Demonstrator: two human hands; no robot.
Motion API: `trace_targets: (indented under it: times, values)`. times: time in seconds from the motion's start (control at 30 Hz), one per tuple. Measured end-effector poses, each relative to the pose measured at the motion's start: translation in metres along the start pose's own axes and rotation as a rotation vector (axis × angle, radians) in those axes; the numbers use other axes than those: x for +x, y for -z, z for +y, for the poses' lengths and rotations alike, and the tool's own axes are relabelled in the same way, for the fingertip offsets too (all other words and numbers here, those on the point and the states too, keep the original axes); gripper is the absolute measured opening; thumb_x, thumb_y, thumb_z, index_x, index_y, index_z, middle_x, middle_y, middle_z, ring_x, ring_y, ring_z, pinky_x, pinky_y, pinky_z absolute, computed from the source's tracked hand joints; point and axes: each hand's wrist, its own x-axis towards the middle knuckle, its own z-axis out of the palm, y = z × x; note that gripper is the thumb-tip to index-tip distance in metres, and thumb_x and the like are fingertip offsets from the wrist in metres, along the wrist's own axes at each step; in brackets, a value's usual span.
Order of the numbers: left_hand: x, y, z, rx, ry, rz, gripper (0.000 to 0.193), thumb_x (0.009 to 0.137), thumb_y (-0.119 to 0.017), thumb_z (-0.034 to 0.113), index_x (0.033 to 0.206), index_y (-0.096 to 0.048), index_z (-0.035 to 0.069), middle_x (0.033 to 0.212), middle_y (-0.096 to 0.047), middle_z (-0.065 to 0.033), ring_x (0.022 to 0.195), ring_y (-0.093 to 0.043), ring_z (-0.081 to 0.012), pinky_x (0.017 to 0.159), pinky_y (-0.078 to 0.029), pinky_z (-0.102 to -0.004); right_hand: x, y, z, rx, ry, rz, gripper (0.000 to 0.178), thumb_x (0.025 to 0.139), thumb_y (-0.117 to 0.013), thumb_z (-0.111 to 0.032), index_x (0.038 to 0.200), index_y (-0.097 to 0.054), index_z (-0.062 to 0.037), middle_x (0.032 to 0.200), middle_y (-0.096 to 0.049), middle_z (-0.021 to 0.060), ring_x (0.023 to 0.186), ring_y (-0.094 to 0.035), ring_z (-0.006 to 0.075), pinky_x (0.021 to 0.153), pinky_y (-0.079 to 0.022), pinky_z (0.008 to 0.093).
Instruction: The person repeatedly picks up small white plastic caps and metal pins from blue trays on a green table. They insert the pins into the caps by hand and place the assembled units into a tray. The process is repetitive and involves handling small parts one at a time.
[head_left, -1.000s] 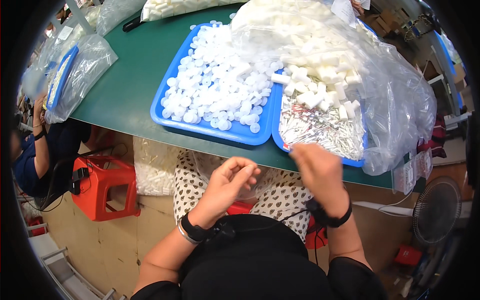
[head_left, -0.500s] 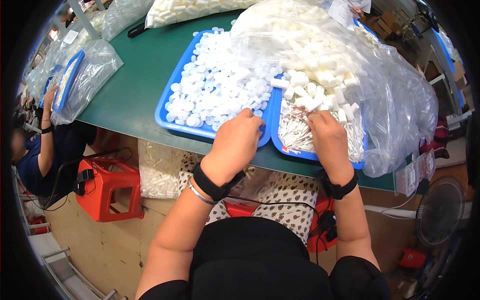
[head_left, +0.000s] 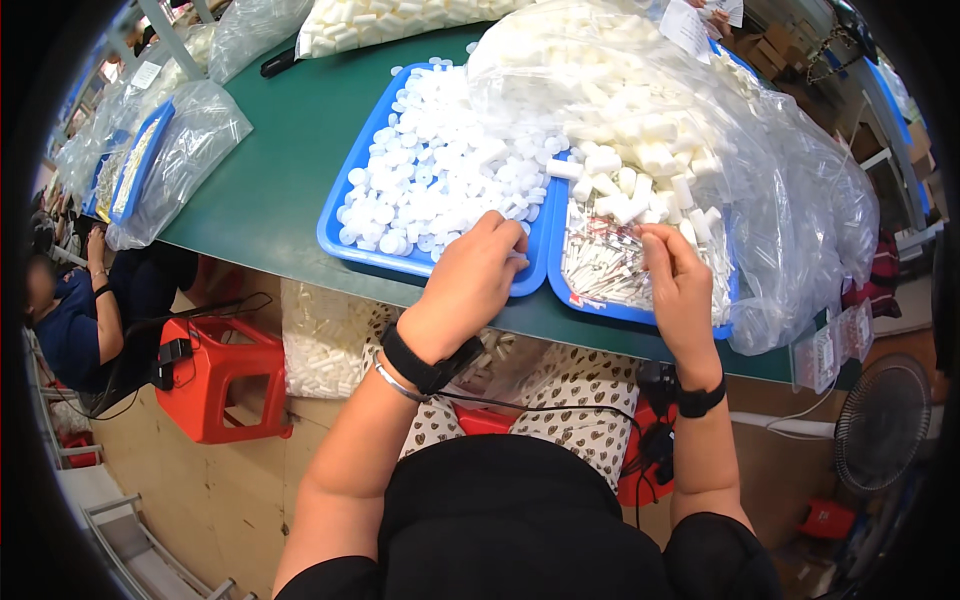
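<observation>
My left hand (head_left: 476, 268) is over the near right corner of a blue tray (head_left: 330, 215) heaped with small translucent white plastic discs (head_left: 430, 170). Its fingers are curled in, and whatever they hold is hidden. My right hand (head_left: 684, 285) is above a second blue tray (head_left: 625, 312), thumb and forefinger drawn together at their tips. Anything between them is too small to make out. Under that hand lie many thin metallic-and-white pins (head_left: 597, 262). Short white foam-like cylinders (head_left: 630, 195) are piled behind the pins, spilling from a large clear plastic bag (head_left: 760, 170).
Both trays stand at the near edge of a green table (head_left: 265, 170). Another filled bag (head_left: 390, 22) lies at the back. To the left, a co-worker (head_left: 75, 310) sits beside a tilted blue tray (head_left: 140, 165). A red stool (head_left: 220, 385) and a fan (head_left: 882, 422) are below the table.
My right hand has lifted slightly off the pins, moved right and turned, showing its thumb side. My left hand stays almost in place. The co-worker's hand has dropped away from the tilted tray.
</observation>
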Motion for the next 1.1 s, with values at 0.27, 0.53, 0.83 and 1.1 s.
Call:
trace_targets:
  times: [0.27,0.53,0.83,1.1]
  values:
    - [-0.043,-0.006,0.029,-1.169,0.483,-0.019,0.025,0.097,-0.061,0.011,0.119,-0.059,0.0,0.095,-0.063,-0.0023,0.082,-0.06,-0.009,0.076,-0.05,-0.0231,-0.046,-0.015,-0.027,0.432,-0.235,-0.313,0.022,0.094,-0.062,-0.003,0.114,-0.061,0.0048,0.086,-0.067,0.0069,0.076,-0.066,0.011,0.069,-0.055,0.0254]
    - [-0.087,-0.026,0.015,-1.912,0.758,-0.043,0.038,0.101,-0.052,0.036,0.118,-0.056,0.003,0.094,-0.058,-0.0017,0.081,-0.053,-0.0096,0.075,-0.047,-0.024,-0.059,-0.031,-0.036,-0.115,0.257,-0.255,0.01,0.081,-0.074,-0.006,0.087,-0.069,-0.0018,0.067,-0.061,0.0087,0.055,-0.056,0.0225,0.052,-0.043,0.0316]
    - [-0.09,-0.03,0.016,-1.945,0.779,0.002,0.034,0.103,-0.05,0.033,0.119,-0.055,0.003,0.091,-0.055,-0.0006,0.079,-0.05,-0.0094,0.072,-0.045,-0.0237,-0.061,-0.039,-0.035,-0.285,0.372,-0.172,0.01,0.079,-0.074,-0.006,0.081,-0.065,-0.0035,0.066,-0.061,0.0073,0.057,-0.058,0.024,0.054,-0.043,0.0347]
    - [-0.092,-0.031,0.015,-1.863,0.752,0.043,0.032,0.102,-0.053,0.028,0.121,-0.055,0.003,0.096,-0.06,-0.0023,0.085,-0.058,-0.0098,0.077,-0.05,-0.0246,-0.061,-0.036,-0.037,-0.446,0.547,-0.184,0.013,0.079,-0.073,-0.005,0.089,-0.064,-0.003,0.068,-0.056,0.0058,0.059,-0.053,0.0227,0.055,-0.039,0.0356]
